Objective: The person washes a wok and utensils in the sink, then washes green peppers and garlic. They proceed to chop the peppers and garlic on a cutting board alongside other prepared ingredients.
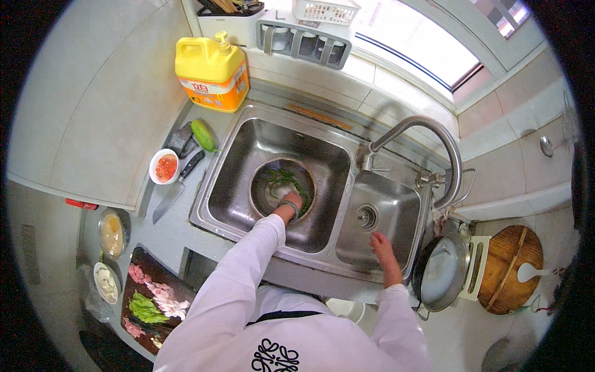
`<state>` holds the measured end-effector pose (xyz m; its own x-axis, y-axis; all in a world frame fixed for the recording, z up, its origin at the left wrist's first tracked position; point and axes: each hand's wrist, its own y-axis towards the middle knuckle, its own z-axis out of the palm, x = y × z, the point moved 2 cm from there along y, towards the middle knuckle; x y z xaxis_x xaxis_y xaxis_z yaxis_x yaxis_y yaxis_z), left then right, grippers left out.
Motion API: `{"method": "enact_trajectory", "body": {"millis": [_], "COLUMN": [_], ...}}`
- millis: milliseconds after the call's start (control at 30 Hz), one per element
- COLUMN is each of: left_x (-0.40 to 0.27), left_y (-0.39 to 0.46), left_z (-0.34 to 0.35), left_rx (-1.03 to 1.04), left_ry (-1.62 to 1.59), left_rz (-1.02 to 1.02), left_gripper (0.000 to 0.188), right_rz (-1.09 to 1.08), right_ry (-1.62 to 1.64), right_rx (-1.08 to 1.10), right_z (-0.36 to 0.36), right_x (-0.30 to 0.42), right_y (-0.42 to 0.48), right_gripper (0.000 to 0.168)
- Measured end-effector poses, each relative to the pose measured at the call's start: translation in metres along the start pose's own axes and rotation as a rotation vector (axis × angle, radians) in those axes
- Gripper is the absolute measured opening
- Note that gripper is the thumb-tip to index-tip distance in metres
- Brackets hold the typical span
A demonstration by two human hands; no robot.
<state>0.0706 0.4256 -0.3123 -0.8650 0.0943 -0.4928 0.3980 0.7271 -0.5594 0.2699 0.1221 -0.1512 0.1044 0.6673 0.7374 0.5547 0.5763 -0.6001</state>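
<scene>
My left hand [292, 201], with a band around the wrist, reaches down into a round metal bowl [307, 174] in the larger basin of a stainless steel sink [232, 153]. Strips of green vegetable [283, 176] lie in the bowl, in what looks like water. The fingertips are hidden, so whether they grip anything cannot be told. Over the near part of the smaller basin [399, 223], my right hand [381, 245] hangs with its fingers loosely bent and nothing in it. A drain strainer [367, 217] lies beyond it.
A curved faucet [453, 153] arches over the right basin. Left are a kitchen knife [169, 200], cucumber [203, 135], bowl of chopped red pieces [166, 168] and cutting board [149, 267] with sliced food. A yellow detergent jug [211, 69] stands behind; a pan [444, 274] is at right.
</scene>
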Motion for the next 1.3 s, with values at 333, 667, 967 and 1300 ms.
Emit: {"method": "enact_trajectory", "body": {"millis": [333,667,967,1300], "left_x": [-0.047,-0.218,-0.138,-0.007], "left_y": [-0.036,-0.211,-0.138,-0.056], "left_z": [-0.041,-0.026,-0.098,-0.123], "left_rx": [0.386,-0.003,-0.214,0.006], "left_ry": [-1.503,-0.055,0.479,0.538], "left_rz": [-0.172,1.172,0.680,0.125], "left_gripper": [0.028,0.030,0.030,0.070], "right_rz": [0.113,0.063,0.089,0.244], "right_ry": [0.559,1.446,1.514,1.402], "right_rx": [0.054,0.422,0.331,0.290], "right_z": [0.012,0.061,0.032,0.037], "right_x": [0.036,0.075,0.109,0.066], "right_y": [-0.015,0.002,-0.051,-0.053], "right_gripper": [0.034,0.039,0.040,0.032]}}
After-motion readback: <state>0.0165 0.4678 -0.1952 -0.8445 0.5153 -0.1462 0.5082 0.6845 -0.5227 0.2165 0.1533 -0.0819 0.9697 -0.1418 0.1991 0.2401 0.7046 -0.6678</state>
